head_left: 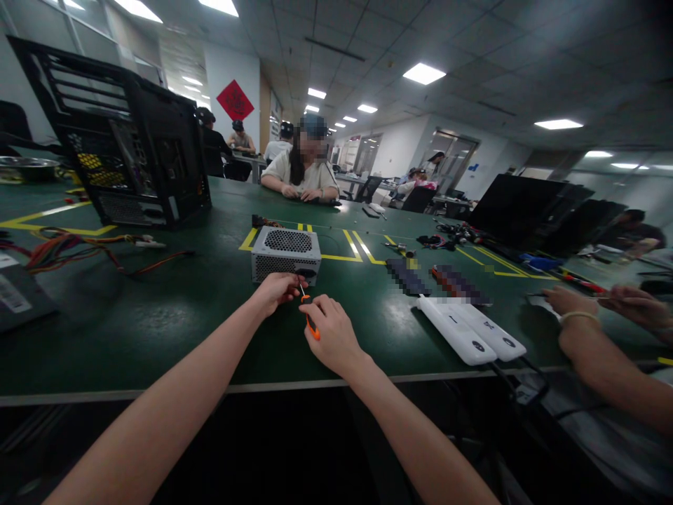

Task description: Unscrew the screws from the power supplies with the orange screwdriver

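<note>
A small orange-and-black screwdriver [314, 327] is in my right hand [336, 337], whose fingers are closed around its handle. Its thin shaft points up and away, toward the fingertips of my left hand [278, 292]. Those fingers are pinched together close to the screwdriver's tip; what lies between them is too small to make out. Just beyond the left hand stands a grey metal computer power supply [287, 245] with a perforated top and a black socket on the near side. My left fingers cover part of its lower front edge.
An open black computer case [137, 140] stands at left, near bundled coloured cables [68, 252] and another grey metal box [21, 294]. White power banks [457, 330] and two phones lie right. A co-worker's hands [573, 305] work far right; another person [308, 165] sits opposite.
</note>
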